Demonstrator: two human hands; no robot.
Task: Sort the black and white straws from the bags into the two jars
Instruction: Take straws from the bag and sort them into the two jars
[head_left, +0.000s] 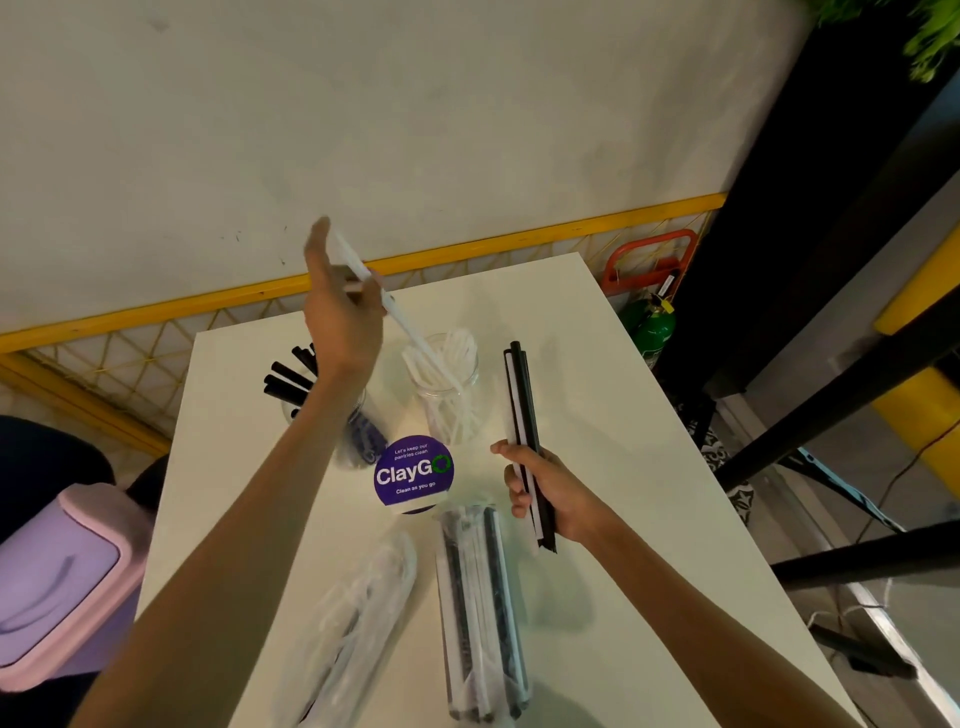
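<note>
White straw (408, 332) in left hand (337, 322)

Lighting: moderate, even indoor light with a faint greenish cast, brightest on the wall (415, 104) and white bench (613, 374), falling to near black at the right edge; shadows are soft and weak, lying on the bench under the right hand (543, 493) and beside the bag of mixed straws (478, 613). Picture quality: soft overall, the raised left hand (337, 317) and its white straw (371, 293) smeared by motion blur, pale sheen on the clear jar (452, 400), straight edges bowed by the wide lens.
</note>
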